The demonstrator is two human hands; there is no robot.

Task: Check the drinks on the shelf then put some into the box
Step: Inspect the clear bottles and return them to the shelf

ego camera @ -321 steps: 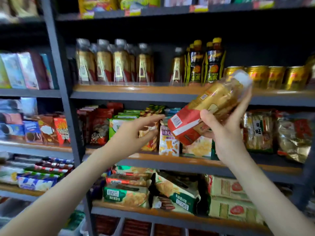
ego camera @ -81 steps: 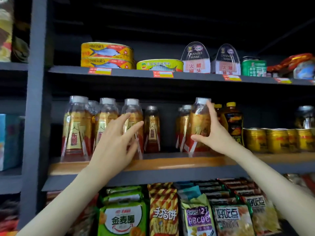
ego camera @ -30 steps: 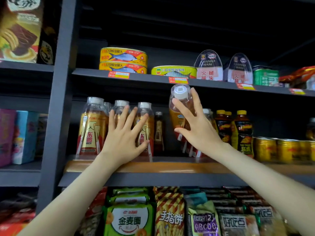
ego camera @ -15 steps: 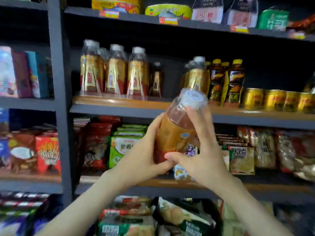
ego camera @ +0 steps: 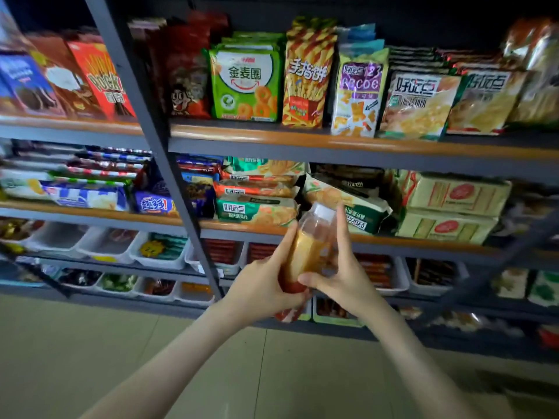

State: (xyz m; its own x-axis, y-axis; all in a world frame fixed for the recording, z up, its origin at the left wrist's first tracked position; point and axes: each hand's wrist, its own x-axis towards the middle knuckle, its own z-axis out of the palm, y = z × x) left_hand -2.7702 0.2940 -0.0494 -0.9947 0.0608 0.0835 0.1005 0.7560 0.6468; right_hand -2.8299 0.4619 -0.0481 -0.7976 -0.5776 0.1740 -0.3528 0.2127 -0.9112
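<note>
Both hands on one drink bottle [ego camera: 311, 249], held mid-air in front of the lower shelves, well above the floor [ego camera: 121, 343]. Left hand [ego camera: 260, 285] wraps the bottom half, thumb running up the bottle's left side. Right hand [ego camera: 341, 276] grips from the right w/ thumb across the front & index finger straight up beside the white cap [ego camera: 325, 211]. Bottle tilts a bit, cap up and to the right. Label is blurred: looks gold-orange w/ red at the base, text unreadable. Behind: grey shelf [ego camera: 332, 143] w/ orange front edge, snack bags upright on it, incl. a green bag [ego camera: 245, 86]. Flat biscuit packs [ego camera: 257, 210] one level down, white trays [ego camera: 160, 255] below that.
</note>
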